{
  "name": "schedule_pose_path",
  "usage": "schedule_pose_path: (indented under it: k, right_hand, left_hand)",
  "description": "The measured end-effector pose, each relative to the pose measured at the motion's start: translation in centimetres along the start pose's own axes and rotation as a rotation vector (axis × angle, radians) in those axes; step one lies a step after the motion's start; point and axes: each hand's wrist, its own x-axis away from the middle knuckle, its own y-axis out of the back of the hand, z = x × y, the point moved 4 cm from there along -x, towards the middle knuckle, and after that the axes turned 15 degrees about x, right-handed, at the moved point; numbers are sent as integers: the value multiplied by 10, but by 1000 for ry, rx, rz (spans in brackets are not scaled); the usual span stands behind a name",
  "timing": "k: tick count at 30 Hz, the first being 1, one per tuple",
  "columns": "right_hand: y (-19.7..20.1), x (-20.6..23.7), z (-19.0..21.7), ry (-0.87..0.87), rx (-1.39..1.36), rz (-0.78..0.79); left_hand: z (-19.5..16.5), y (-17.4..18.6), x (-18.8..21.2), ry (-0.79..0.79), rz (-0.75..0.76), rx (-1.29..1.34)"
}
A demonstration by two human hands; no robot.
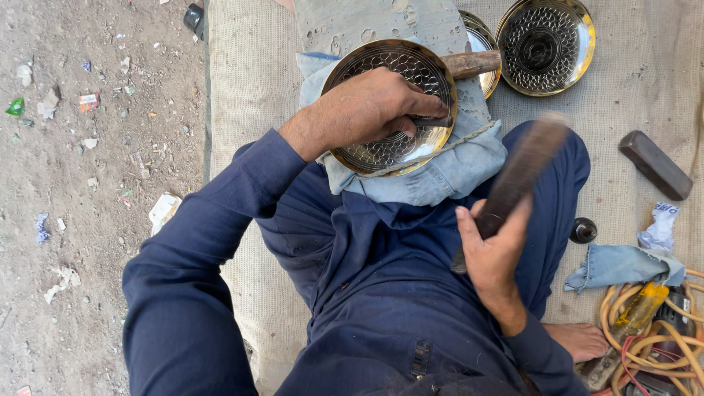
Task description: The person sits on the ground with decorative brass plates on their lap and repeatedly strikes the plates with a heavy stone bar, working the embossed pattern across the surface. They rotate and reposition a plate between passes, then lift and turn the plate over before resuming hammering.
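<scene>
— Brass, is it? That round dish (pixel 392 110) under the left hand (pixel 367 106)?

— It looks like it: golden, shiny, with a rim and a floor covered in a hammered scale-like pattern. It lies on a folded pale-blue denim cloth (pixel 440 172) across the person's lap, against a pitted grey slab (pixel 367 22).

— And the left hand?

— Curled over the dish, fingers closed round a thin dark punch (pixel 433 121) whose tip meets the dish's inner surface.

— The right one?

— The right hand (pixel 493 253) is wrapped tight round the handle of a dark wooden mallet (pixel 521 172), lifted above the knee and blurred at its far end.

— Anything else near?

— A second patterned brass dish (pixel 544 45) rests on the burlap mat (pixel 249 73) further off, and the edge of a third (pixel 484 51) peeks from behind a wooden handle (pixel 473 64). To the right lie a dark oblong block (pixel 655 164), a small black knob (pixel 584 230), a denim rag (pixel 620 265) and a tangle of yellowish cord (pixel 660 345).
</scene>
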Motion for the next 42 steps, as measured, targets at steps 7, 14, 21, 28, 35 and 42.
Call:
schedule_pose_path:
  k: [7,14,21,28,35,42]
  right_hand:
    - [16,-38,15,122,269,109]
    - [29,-88,47,466,476,167]
    - [37,-127,72,530,484,270]
    - [44,-138,96,653,542,202]
    - [44,-142,128,764,1156,291]
    - [46,-131,169,879,1013,175]
  left_hand:
    - [-8,7,12,-89,-170,6]
    - [-12,3,33,24,-440,18]
    - [-10,-16,53,207,-744,148]
    - [-6,-38,64,243,-1008,157]
    - [0,-49,69,270,-1088,150]
    - [6,-66,68,346,-1261,184]
